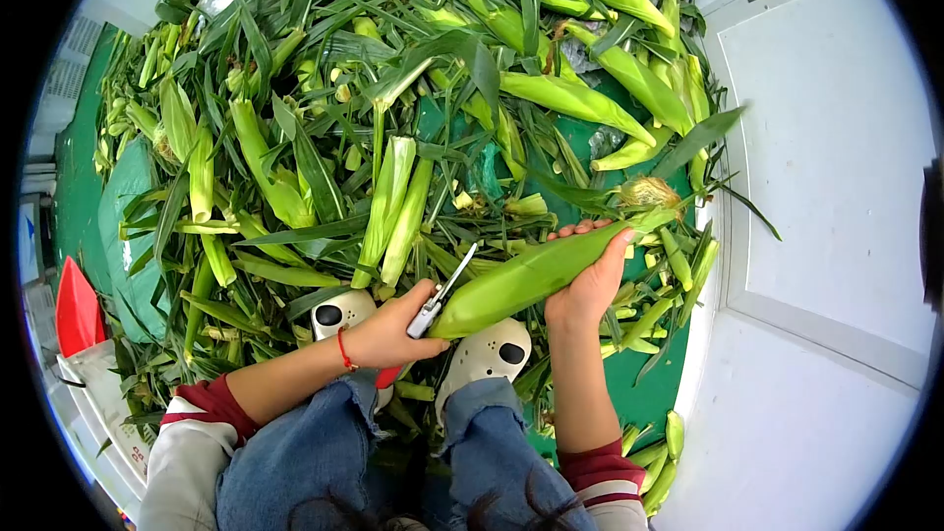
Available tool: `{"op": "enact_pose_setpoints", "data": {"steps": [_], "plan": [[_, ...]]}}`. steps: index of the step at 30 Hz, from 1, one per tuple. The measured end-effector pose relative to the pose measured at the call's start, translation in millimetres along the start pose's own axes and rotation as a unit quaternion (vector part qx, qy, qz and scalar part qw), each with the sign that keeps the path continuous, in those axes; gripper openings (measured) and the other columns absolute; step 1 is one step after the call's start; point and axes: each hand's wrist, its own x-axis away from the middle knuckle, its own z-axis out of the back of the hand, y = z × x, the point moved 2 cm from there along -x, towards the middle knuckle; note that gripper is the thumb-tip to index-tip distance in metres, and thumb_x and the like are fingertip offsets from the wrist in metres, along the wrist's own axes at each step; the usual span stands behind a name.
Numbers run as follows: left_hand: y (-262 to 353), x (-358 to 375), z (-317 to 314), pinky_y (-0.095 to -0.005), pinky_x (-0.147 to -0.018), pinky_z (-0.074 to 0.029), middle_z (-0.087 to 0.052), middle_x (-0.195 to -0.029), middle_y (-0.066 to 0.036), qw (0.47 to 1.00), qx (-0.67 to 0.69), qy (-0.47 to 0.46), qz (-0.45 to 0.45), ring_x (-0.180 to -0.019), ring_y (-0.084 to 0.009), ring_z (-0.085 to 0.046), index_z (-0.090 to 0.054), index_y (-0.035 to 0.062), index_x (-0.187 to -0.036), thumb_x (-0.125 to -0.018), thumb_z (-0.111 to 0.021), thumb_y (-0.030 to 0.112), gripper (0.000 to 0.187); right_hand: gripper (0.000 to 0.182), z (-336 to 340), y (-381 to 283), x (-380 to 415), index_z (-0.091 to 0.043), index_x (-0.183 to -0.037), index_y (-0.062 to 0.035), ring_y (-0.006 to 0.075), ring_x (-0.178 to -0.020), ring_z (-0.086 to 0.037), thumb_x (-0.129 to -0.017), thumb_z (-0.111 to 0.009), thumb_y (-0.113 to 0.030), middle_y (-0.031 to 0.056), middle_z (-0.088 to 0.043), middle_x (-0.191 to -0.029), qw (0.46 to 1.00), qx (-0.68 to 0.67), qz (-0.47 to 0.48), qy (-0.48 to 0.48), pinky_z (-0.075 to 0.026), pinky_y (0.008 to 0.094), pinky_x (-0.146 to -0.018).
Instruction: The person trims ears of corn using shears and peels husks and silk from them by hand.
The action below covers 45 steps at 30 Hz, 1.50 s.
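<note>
My right hand [588,280] is closed around the upper part of an ear of corn [526,280] in its green husk. Brown silk [647,193] and leaf tips stick out past that hand. My left hand [393,327], with a red string at the wrist, grips a pair of shears [430,313]. Their silver blade points up and away, beside the blunt stem end of the corn. A red part shows below the left hand, probably the handle. Whether a second blade lies behind the stem end is hidden.
Husked leaves and unshucked corn ears [590,103] cover much of the green floor [644,379]. Light clogs [487,352] stand close under the corn. White cabinet doors [826,157] rise at the right. A red object [79,310] and a white box [103,388] are at left.
</note>
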Motion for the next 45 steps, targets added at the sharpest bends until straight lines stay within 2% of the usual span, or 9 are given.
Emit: {"op": "enact_pose_setpoints", "data": {"steps": [7, 12, 22, 26, 27, 30, 34, 39, 45], "plan": [[1, -2, 1, -0.0275, -0.079, -0.043, -0.052, -0.100, -0.008, 0.998, 0.005, -0.029, 0.063, -0.091, -0.0132, -0.049, -0.039, 0.0018, -0.114, -0.074, -0.074, 0.014, 0.055, 0.044, -4, -5, -3, -0.045, -0.096, -0.0070, 0.0232, -0.076, -0.054, -0.094, -0.040, -0.050, 0.0096, -0.052, -0.083, 0.999, -0.013, 0.010, -0.039, -0.047, 0.0427, -0.075], [14, -9, 6, -0.0264, -0.081, -0.043, -0.052, -0.102, -0.007, 0.999, 0.014, 0.011, 0.031, -0.093, -0.0130, -0.049, -0.038, 0.0012, -0.118, -0.074, -0.075, 0.013, 0.059, 0.050, -17, 1, 8, -0.046, -0.098, -0.0055, 0.0265, -0.081, -0.054, -0.093, -0.037, -0.054, 0.0105, -0.052, -0.086, 0.990, -0.070, -0.108, -0.065, -0.047, 0.0434, -0.078], [21, -7, -1, -0.0308, -0.073, -0.044, -0.053, -0.091, -0.008, 0.999, -0.003, 0.032, -0.014, -0.082, -0.0149, -0.050, -0.040, 0.0039, -0.111, -0.074, -0.073, 0.016, 0.051, 0.060, -14, 7, 20, -0.046, -0.099, -0.0070, 0.0279, -0.079, -0.055, -0.091, -0.027, -0.063, 0.0115, -0.055, -0.088, 0.992, -0.078, -0.093, -0.034, -0.046, 0.0429, -0.074], [25, -7, -7, -0.0288, -0.073, -0.044, -0.052, -0.094, -0.007, 0.997, 0.009, 0.062, 0.045, -0.084, -0.0131, -0.050, -0.039, 0.0034, -0.113, -0.074, -0.073, 0.012, 0.053, 0.068, -17, 38, 39, -0.048, -0.095, -0.0076, 0.0282, -0.077, -0.055, -0.087, -0.021, -0.070, 0.0117, -0.057, -0.087, 0.987, -0.072, -0.146, -0.010, -0.046, 0.0428, -0.072], [22, -8, -12, -0.0339, -0.067, -0.047, -0.056, -0.087, -0.015, 0.997, -0.017, 0.075, 0.009, -0.076, -0.0234, -0.058, -0.037, 0.0030, -0.114, -0.074, -0.071, 0.016, 0.054, 0.070, -13, 40, 38, -0.049, -0.093, -0.0075, 0.0280, -0.075, -0.055, -0.087, -0.020, -0.071, 0.0115, -0.057, -0.085, 0.983, -0.090, -0.158, -0.012, -0.046, 0.0421, -0.070], [20, -6, -21, -0.0350, -0.063, -0.046, -0.056, -0.083, -0.014, 0.996, -0.013, 0.088, -0.021, -0.071, -0.0234, -0.057, -0.037, 0.0026, -0.115, -0.075, -0.071, 0.017, 0.054, 0.077, -13, 37, 36, -0.051, -0.089, -0.0077, 0.0252, -0.064, -0.052, -0.080, -0.020, -0.078, 0.0098, -0.054, -0.073, 0.971, -0.142, -0.194, 0.004, -0.044, 0.0387, -0.059], [26, -9, -22, -0.0343, -0.062, -0.045, -0.055, -0.080, -0.013, 0.996, -0.021, 0.071, -0.042, -0.068, -0.0224, -0.056, -0.038, 0.0028, -0.116, -0.076, -0.069, 0.016, 0.053, 0.075, -11, 22, 26, -0.051, -0.090, -0.0067, 0.0275, -0.068, -0.054, -0.085, -0.018, -0.074, 0.0109, -0.055, -0.077, 0.981, -0.125, -0.147, -0.035, -0.045, 0.0411, -0.062], [20, -7, -15, -0.0334, -0.061, -0.046, -0.055, -0.077, -0.011, 0.992, -0.020, 0.109, -0.053, -0.066, -0.0212, -0.055, -0.041, 0.0041, -0.114, -0.076, -0.068, 0.014, 0.048, 0.073, -26, 26, 36, -0.051, -0.096, -0.0054, 0.0279, -0.074, -0.057, -0.087, -0.019, -0.070, 0.0113, -0.057, -0.083, 0.989, -0.069, -0.120, 0.049, -0.048, 0.0411, -0.068], [20, -2, -15, -0.0290, -0.073, -0.044, -0.052, -0.091, -0.006, 0.997, 0.028, 0.053, 0.048, -0.083, -0.0127, -0.050, -0.041, 0.0030, -0.113, -0.077, -0.070, 0.012, 0.047, 0.071, -10, 49, 34, -0.050, -0.097, -0.0023, 0.0253, -0.075, -0.058, -0.088, -0.024, -0.068, 0.0123, -0.058, -0.084, 0.993, -0.027, -0.103, -0.041, -0.049, 0.0365, -0.069]]}}
